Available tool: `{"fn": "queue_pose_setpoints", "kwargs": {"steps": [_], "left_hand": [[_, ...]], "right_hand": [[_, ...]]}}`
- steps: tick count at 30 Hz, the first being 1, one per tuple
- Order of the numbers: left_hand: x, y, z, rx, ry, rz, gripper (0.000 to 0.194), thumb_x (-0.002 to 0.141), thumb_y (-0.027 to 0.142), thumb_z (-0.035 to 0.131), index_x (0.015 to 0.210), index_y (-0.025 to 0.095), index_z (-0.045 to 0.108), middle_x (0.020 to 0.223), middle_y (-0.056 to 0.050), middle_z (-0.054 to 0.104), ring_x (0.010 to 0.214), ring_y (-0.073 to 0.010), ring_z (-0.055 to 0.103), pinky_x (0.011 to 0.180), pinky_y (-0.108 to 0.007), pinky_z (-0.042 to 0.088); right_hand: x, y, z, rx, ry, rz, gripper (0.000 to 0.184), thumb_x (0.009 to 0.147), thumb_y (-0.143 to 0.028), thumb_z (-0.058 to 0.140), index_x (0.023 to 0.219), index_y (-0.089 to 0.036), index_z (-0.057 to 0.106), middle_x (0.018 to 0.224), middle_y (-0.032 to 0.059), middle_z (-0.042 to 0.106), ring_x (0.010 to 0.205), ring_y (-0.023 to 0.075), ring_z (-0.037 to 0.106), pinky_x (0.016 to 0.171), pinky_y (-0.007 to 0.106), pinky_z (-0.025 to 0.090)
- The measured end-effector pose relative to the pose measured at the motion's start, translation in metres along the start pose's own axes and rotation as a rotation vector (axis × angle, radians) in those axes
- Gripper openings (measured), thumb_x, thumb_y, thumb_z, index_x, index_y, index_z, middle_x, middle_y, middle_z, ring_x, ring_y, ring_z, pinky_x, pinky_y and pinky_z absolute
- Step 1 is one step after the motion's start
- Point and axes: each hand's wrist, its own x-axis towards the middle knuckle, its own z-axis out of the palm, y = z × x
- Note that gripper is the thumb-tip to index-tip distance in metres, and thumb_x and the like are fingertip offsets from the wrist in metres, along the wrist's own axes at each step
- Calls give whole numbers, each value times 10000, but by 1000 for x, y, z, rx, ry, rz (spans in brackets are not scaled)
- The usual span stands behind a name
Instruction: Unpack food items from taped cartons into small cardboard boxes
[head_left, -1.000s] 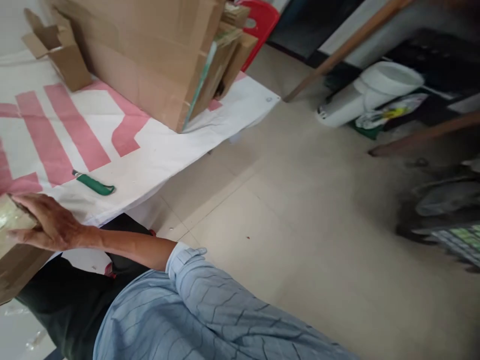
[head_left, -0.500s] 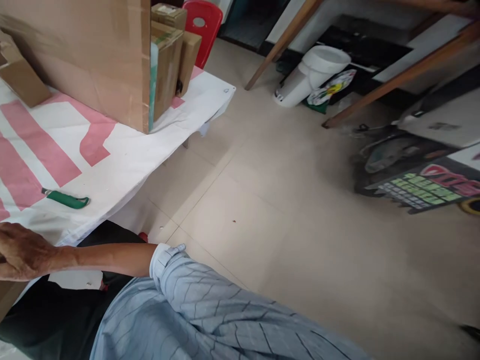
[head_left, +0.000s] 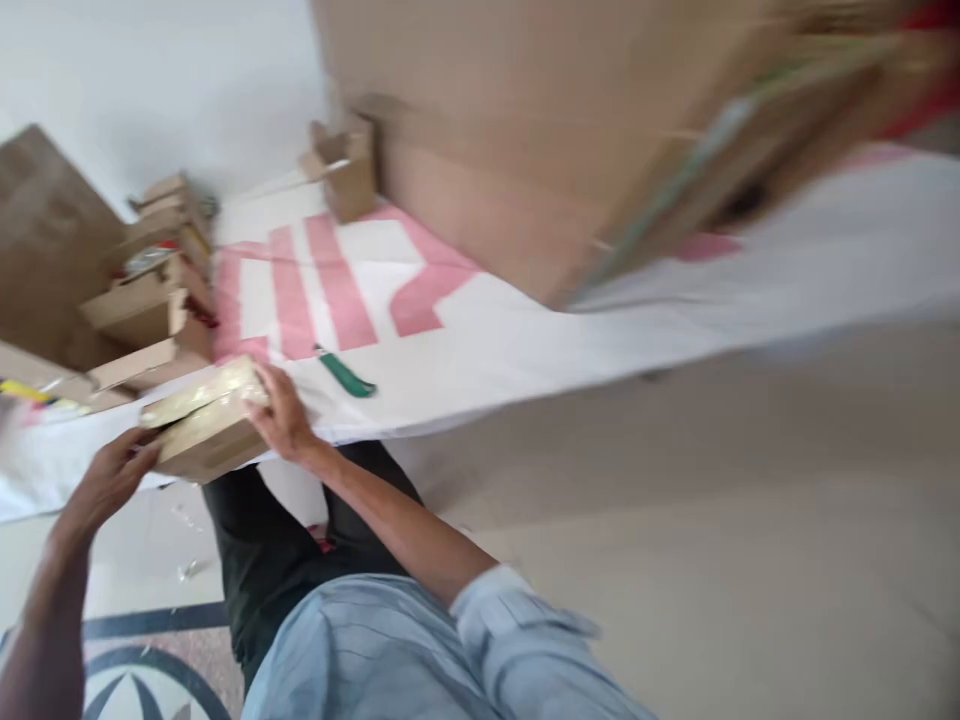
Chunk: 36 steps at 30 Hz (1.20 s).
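Observation:
A small cardboard box (head_left: 214,440) is held at the table's front edge, its top split by a dark gap along the middle and covered with shiny tape. My left hand (head_left: 116,475) grips its left end, and my right hand (head_left: 283,412) clasps the right end with fingers over the top. Just right of my right hand, a green-handled utility knife (head_left: 345,372) lies on the white cloth. Motion blur hides what is inside the box.
A white cloth with pink shapes covers the table (head_left: 480,350). A large carton (head_left: 495,150) stands at the back right. Several opened small boxes (head_left: 154,300) crowd the left side, and one small box (head_left: 351,178) sits near the wall.
The view has swung left from the floor and chair side to the table. The box and both hands have come into sight; earlier only my right arm and hand showed at the left edge.

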Motion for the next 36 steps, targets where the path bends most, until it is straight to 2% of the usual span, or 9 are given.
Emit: {"fn": "queue_pose_setpoints", "kwargs": {"steps": [3, 7, 12, 16, 21, 26, 30, 34, 36], "left_hand": [[-21, -25, -17, -17, -19, -150, 549, 745, 746, 798, 903, 221, 812, 848, -77, 783, 752, -261, 663, 633, -330, 517], [-21, -33, -12, -144, -11, -216, 408, 761, 613, 806, 853, 216, 796, 799, -42, 721, 733, -223, 610, 643, -316, 467], [-22, -41, -7, -405, 27, -239, 333, 694, 495, 904, 792, 196, 794, 775, -31, 704, 743, -200, 614, 697, -327, 513], [-26, -51, -6, -654, 23, -249, 221, 661, 377, 852, 783, 193, 836, 799, -55, 737, 774, -211, 652, 734, -344, 566], [-32, -67, -1, -851, 29, -240, 175, 590, 295, 862, 729, 190, 849, 979, -122, 801, 946, -273, 728, 802, -379, 622], [-38, -73, 11, -815, 82, -169, 250, 623, 356, 971, 780, 191, 868, 1027, -110, 816, 959, -266, 722, 833, -381, 618], [-39, -75, 25, -718, 205, -107, 251, 657, 371, 974, 769, 192, 838, 966, -79, 791, 949, -241, 707, 865, -350, 592], [-40, -81, 39, -636, 308, -130, 329, 638, 418, 1003, 780, 184, 818, 1200, -114, 776, 984, -234, 716, 833, -333, 607], [-39, -84, 44, -631, 327, -127, 361, 643, 453, 1015, 800, 185, 830, 1311, -131, 759, 1097, -269, 744, 947, -375, 636]], "right_hand": [[-17, 4, -2, 47, 26, -61, 649, 1081, -534, 639, 1646, -220, 570, 1624, 214, 664, 1538, 374, 624, 1344, 616, 498], [-27, 1, -6, 62, 22, -88, 628, 1111, -555, 589, 1650, -233, 567, 1600, 212, 657, 1500, 389, 632, 1300, 659, 522], [-30, 2, -10, 24, 15, -90, 644, 1118, -604, 560, 1661, -258, 553, 1598, 202, 656, 1492, 395, 644, 1282, 678, 534], [-31, 5, -11, -1, 1, -69, 663, 1118, -648, 537, 1658, -265, 560, 1572, 194, 675, 1492, 395, 649, 1277, 671, 541], [-34, 3, -13, 38, -10, -35, 694, 1099, -671, 573, 1641, -237, 571, 1572, 210, 678, 1503, 417, 641, 1286, 681, 525], [-34, 3, -14, 22, -25, -18, 706, 1100, -694, 562, 1635, -234, 583, 1564, 208, 686, 1510, 404, 649, 1280, 646, 543], [-35, 5, -15, 12, -30, -8, 726, 1107, -703, 550, 1642, -214, 581, 1579, 218, 681, 1525, 397, 639, 1287, 639, 537], [-35, 5, -15, 7, -53, 12, 742, 1116, -715, 525, 1660, -213, 568, 1595, 217, 676, 1532, 389, 636, 1287, 639, 535], [-34, 4, -15, 23, -61, 35, 752, 1115, -724, 527, 1666, -213, 566, 1623, 214, 666, 1553, 385, 622, 1304, 634, 519]]}}
